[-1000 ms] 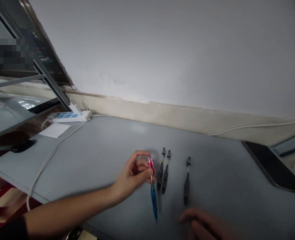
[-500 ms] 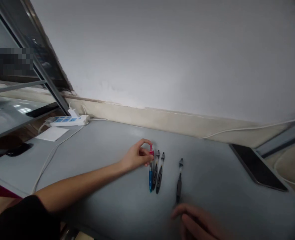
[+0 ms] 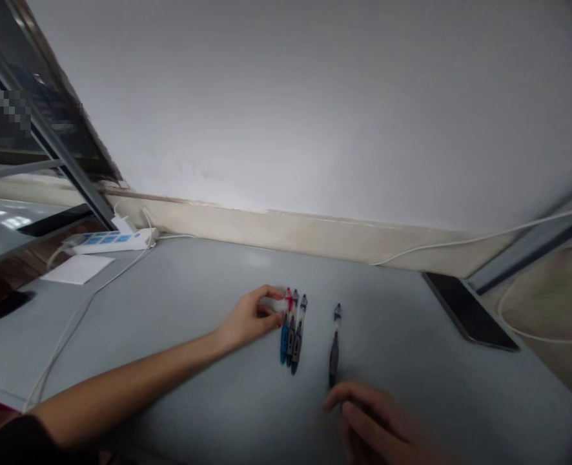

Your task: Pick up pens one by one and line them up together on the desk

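A pen with a red top and blue grip (image 3: 284, 341) lies on the grey table, close against two black pens, the nearer one (image 3: 292, 336) and the outer one (image 3: 299, 342). At its left side is my left hand (image 3: 247, 320), index finger and thumb apart, the tips at or just beside the red part; exact contact is hard to see. Farther right, a third black pen (image 3: 334, 355) lies by itself. Just below its lower end is my right hand (image 3: 376, 420), somewhat blurred, with index finger and thumb apart and nothing seen between them.
A black phone (image 3: 467, 311) lies at the right of the table (image 3: 194, 394). At the back left are a white power strip (image 3: 116, 240) and a white flat card or paper (image 3: 77, 269). A white cable (image 3: 92, 300) runs along the left side; a wall stands behind.
My left hand has let go of the red-and-blue pen, which now lies closer against the black pens. The view has shifted slightly right. My right hand stays near the lone pen.
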`<state>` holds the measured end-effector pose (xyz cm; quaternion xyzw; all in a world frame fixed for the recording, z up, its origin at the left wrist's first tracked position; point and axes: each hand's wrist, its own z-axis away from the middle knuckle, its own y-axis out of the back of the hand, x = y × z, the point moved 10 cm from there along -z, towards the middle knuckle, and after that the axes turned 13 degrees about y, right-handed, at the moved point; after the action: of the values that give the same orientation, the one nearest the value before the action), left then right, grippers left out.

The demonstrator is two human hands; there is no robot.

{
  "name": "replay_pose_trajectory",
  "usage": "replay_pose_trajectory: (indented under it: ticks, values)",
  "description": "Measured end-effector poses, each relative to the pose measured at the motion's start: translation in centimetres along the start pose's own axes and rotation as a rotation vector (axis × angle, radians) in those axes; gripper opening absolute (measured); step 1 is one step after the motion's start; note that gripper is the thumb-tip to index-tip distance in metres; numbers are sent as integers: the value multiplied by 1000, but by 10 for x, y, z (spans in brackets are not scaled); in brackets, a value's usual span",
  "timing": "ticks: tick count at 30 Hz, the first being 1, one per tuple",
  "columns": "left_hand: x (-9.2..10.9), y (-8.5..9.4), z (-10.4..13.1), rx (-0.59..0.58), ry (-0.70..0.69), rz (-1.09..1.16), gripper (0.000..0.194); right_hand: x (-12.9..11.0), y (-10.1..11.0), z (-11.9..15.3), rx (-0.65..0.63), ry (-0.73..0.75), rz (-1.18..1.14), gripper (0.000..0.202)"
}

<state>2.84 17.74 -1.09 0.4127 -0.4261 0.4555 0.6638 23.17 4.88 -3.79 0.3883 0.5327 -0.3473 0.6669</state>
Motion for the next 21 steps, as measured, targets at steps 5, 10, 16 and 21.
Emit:
replay_pose_trajectory:
  ticks: [5, 10, 16, 21]
  values:
    - [-5, 0, 38, -16, 17, -39, 30, -27, 39, -13, 95, 303, 515, 26]
    - [1, -43, 83, -252, -84, -185, 11, -50, 28, -13, 50, 692, 1040, 59]
    - [-29, -72, 110, -540, 144, -54, 19, -72, -9, -3, -71, 1003, 1318, 39]
    - [-36, -69, 111, -548, 142, -76, 20, -74, 0, 14, 8, 995, 1231, 46]
